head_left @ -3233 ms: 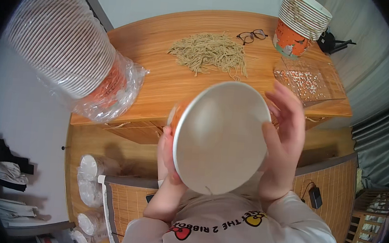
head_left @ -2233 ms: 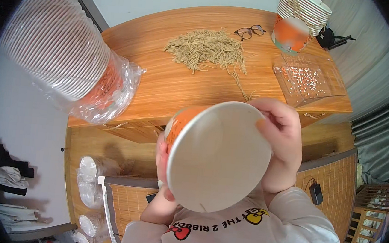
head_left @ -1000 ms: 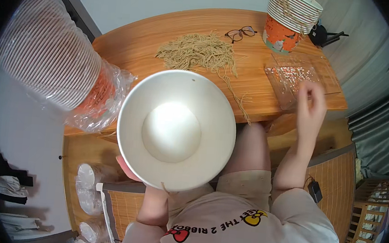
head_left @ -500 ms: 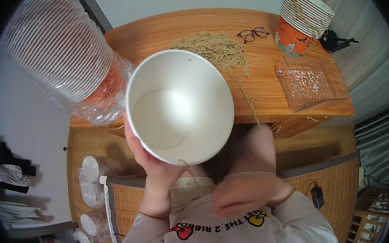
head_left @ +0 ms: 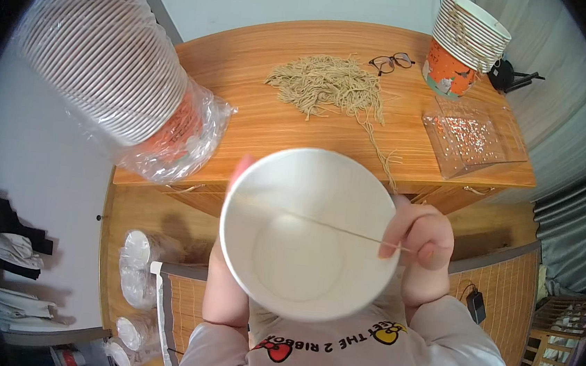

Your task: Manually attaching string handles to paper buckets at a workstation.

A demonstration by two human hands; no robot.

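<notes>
A large white paper bucket [head_left: 299, 267] is held over my lap with its mouth facing up at me. My left hand [head_left: 239, 171] grips it from the left side; only some fingertips show, the rest lie behind the bucket. A thin tan cord [head_left: 344, 231] stretches across the inside of the bucket from its left wall to the right rim. The cord's right end is pinched between the fingers of my right hand [head_left: 431, 233], beside the rim.
On the wooden desk [head_left: 264, 34] lie a heap of tan cords [head_left: 329, 85], glasses [head_left: 392, 63] and a clear tray of small beads [head_left: 471, 139]. A stack of orange-printed buckets [head_left: 449, 71] stands at the back right. A plastic-wrapped bucket stack [head_left: 122, 63] leans in at the left.
The bucket has moved down and right, toward my lap. My right hand has come up to its right rim and now pulls the cord, which hung outside the bucket before, across its mouth.
</notes>
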